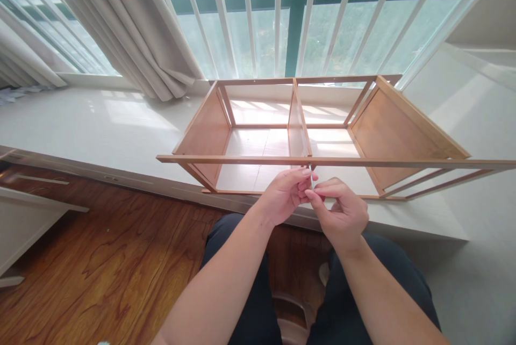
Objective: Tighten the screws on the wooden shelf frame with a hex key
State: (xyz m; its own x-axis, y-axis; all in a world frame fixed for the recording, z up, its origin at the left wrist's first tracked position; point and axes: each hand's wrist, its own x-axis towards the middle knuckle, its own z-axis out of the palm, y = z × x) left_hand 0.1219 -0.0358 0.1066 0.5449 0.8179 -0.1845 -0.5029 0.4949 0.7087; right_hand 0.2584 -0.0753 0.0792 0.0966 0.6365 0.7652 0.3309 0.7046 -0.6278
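A wooden shelf frame (258, 160) lies on its side on the white window ledge, with a middle panel (297, 114) between its two end panels. Against its near rail, where the middle panel meets it, stands a thin metal rod (312, 177) that looks like a hex key. My right hand (341, 210) pinches the rod's lower end between thumb and forefinger. Just under the rail, my left hand (284, 194) has its thumb and fingers closed around the rod's upper part. The rod's exact tip is too small to make out.
Behind the frame are white window bars (278, 22), with a grey curtain (133, 28) to the left. A white wall (475, 119) bounds the right side. Below the ledge (100, 124) is wood flooring (121, 264), with a white piece of furniture (28, 221) at left.
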